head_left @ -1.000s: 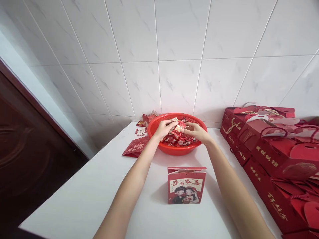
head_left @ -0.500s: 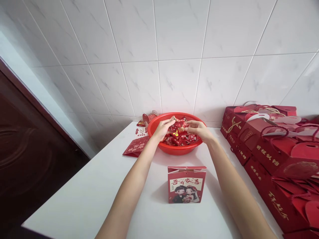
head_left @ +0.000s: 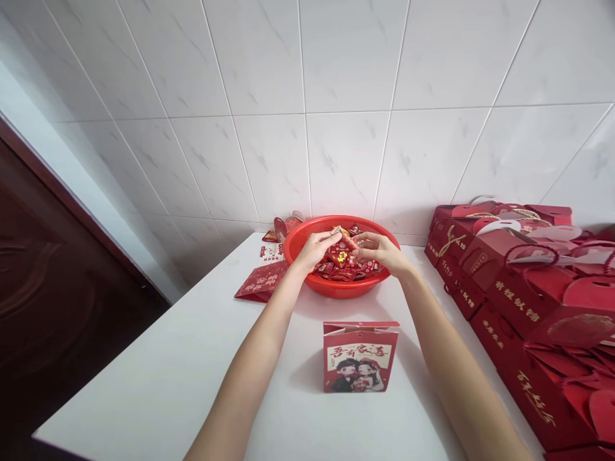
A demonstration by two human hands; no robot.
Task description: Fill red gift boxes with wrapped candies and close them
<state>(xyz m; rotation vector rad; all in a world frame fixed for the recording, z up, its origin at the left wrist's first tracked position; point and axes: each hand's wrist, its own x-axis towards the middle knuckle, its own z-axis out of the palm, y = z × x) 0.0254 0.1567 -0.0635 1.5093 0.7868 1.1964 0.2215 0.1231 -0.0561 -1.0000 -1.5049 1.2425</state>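
Observation:
A red plastic basket [head_left: 343, 291] at the back of the table holds a heap of red-wrapped candies [head_left: 339, 272]. Over the heap, my left hand [head_left: 314, 251] is closed, thumb and fingers pinching a wrapped candy [head_left: 348, 242] in red with a pale end. From the other side my right hand [head_left: 384, 253] has its bent fingertips against the same wrapper; which part they grip is partly hidden. Between my forearms a red gift box [head_left: 360, 358] with a cartoon couple on its front stands upright, its top flaps a little apart.
Stacked red gift boxes with rope handles [head_left: 519, 307] fill the right side of the white table [head_left: 158, 378]. Left of the basket lie a flat red paper bag [head_left: 262, 280] and small packets [head_left: 271, 251]. A tiled wall [head_left: 346, 153] closes off the back.
The candy between my hands has turned and narrowed in view, showing more of the heap beneath. My hands stay over the basket, and the gift box stands where it was.

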